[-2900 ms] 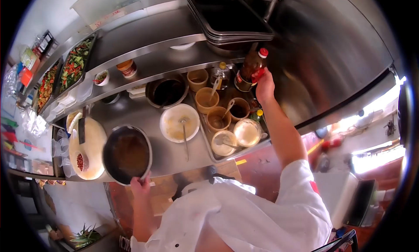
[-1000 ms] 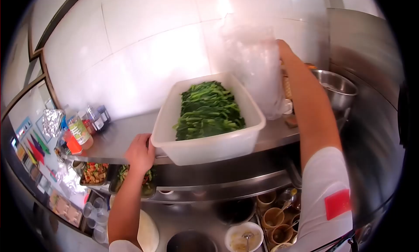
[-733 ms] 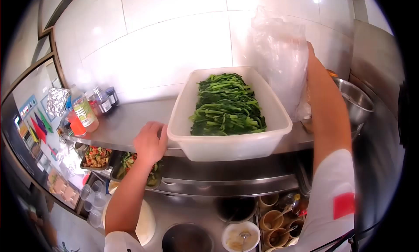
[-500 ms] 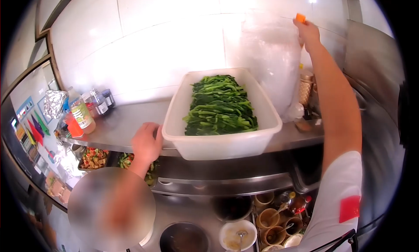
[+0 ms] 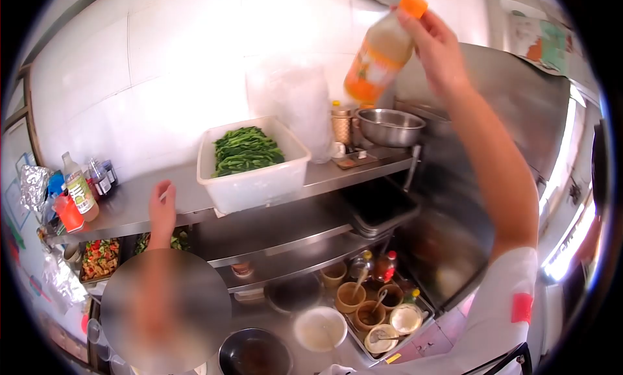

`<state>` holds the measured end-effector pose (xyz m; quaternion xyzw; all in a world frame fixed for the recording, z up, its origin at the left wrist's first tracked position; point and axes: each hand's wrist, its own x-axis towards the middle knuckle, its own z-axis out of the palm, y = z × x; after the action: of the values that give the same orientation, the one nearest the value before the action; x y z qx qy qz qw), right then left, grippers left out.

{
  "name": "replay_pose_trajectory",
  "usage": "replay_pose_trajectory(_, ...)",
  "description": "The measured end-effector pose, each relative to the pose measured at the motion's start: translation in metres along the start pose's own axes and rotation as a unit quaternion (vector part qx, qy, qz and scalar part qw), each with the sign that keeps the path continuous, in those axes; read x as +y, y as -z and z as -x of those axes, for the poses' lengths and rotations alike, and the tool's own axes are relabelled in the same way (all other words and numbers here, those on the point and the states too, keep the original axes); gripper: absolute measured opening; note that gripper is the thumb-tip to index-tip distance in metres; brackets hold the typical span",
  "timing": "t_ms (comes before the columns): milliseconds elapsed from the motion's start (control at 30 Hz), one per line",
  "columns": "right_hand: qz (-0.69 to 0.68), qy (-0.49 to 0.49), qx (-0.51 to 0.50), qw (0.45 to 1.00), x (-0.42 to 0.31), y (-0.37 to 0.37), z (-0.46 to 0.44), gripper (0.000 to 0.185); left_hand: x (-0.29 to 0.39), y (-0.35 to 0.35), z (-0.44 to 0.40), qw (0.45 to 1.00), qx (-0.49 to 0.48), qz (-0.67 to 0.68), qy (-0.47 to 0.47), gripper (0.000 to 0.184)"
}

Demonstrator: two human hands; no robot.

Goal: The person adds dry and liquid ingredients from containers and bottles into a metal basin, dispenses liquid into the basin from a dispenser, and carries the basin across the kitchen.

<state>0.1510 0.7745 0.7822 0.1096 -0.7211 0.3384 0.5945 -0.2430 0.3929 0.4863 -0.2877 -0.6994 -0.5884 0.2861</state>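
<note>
Pale tiled wall (image 5: 188, 63) stands behind a metal shelf (image 5: 146, 212), whose front edge runs from beside the left hand (image 5: 163, 203) to a post below the right hand (image 5: 438, 50). Raised over the shelf's right end, the right hand grips a bottle (image 5: 379, 57) by its orange cap, fingers closed, the body slanting down and left from the hand. Below the right hand sits a steel bowl (image 5: 392, 133); the bottle's lower end shows near its rim, though the depth between them cannot be told. Left of the bowl are a canister (image 5: 341, 127) and a clear bag (image 5: 308, 112).

Near the shelf's front edge, the left hand is loosely curled, with nothing visible in it; whether it touches metal is unclear, and a blurred patch covers its forearm. To its right, across a gap, a tub (image 5: 259, 187) of greens (image 5: 246, 151) reaches the shelf's edge. Well left of it is a green-labelled bottle (image 5: 80, 192). Far below both hands, the surface (image 5: 246, 318) carries a pan (image 5: 256, 357).
</note>
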Motion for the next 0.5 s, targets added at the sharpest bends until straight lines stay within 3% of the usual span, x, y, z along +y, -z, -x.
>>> replay_pose_trajectory(67, -0.043, -0.087, -0.048, 0.994, -0.041, 0.004, 0.051, 0.04, 0.019, 0.007, 0.043, 0.994, 0.072, 0.065, -0.041, 0.024)
replay_pose_trajectory(133, -0.103, -0.2, -0.108, 0.968, -0.071, 0.0, 0.11, 0.035, 0.081, 0.013, 0.119, 0.976, -0.038, 0.207, 0.06, 0.017)
replay_pose_trajectory(167, -0.123, -0.264, -0.131, 0.948, -0.085, -0.004, 0.142, 0.033, 0.088, 0.013, 0.153, 0.972, -0.119, 0.2, -0.038, 0.017)
replay_pose_trajectory(200, -0.157, -0.308, -0.175, 0.922, -0.094, -0.009, 0.174, 0.033, 0.125, 0.018, 0.186, 0.94, -0.232, 0.248, -0.021, 0.026)
replay_pose_trajectory(233, -0.193, -0.359, -0.223, 0.885, -0.096, -0.014, 0.21, 0.033, 0.135, 0.014, 0.221, 0.889, -0.308, 0.335, 0.057, 0.043)
replay_pose_trajectory(267, -0.217, -0.376, -0.257, 0.863, -0.094, -0.021, 0.248, 0.034, 0.143, 0.014, 0.245, 0.825, -0.428, 0.365, 0.055, 0.069)
replay_pose_trajectory(300, -0.247, -0.389, -0.288, 0.84, -0.091, -0.028, 0.283, 0.035, 0.146, 0.003, 0.272, 0.757, -0.483, 0.438, 0.025, 0.093)
replay_pose_trajectory(333, -0.275, -0.394, -0.314, 0.819, -0.093, -0.033, 0.315, 0.035, 0.16, -0.001, 0.292, 0.681, -0.533, 0.498, 0.064, 0.109)
replay_pose_trajectory(367, -0.308, -0.397, -0.34, 0.795, -0.095, -0.039, 0.345, 0.035, 0.175, 0.0, 0.315, 0.667, -0.532, 0.515, 0.083, 0.103)
replay_pose_trajectory(433, -0.386, -0.403, -0.362, 0.746, -0.092, -0.046, 0.396, 0.037, 0.184, 0.011, 0.349, 0.561, -0.652, 0.464, 0.212, 0.094)
replay_pose_trajectory(500, -0.448, -0.403, -0.364, 0.711, -0.078, -0.049, 0.436, 0.042, 0.189, 0.019, 0.396, 0.549, -0.604, 0.516, 0.261, 0.088)
